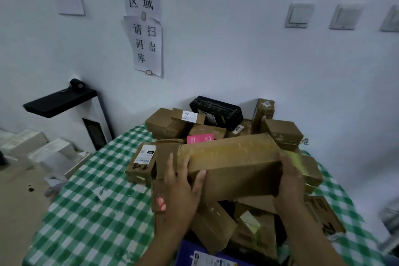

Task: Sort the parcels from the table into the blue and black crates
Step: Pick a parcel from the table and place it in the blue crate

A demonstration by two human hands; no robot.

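A long brown cardboard parcel [231,162] is held above a heap of parcels on the table with the green-checked cloth [97,196]. My left hand [183,188] grips its left end, thumb on the front face. At the box's right end my right hand [289,181] holds it with fingers wrapped round. Beneath and behind lie several brown boxes [168,123], a black parcel [216,110] and a pink packet [199,138]. No blue or black crate can be told apart in view.
A black shelf with a scanner [60,101] juts from the wall at the left. White boxes [49,153] are stacked beside the table on the left. A blue packet with a label [207,259] lies at the near edge. Paper signs [146,45] hang on the wall.
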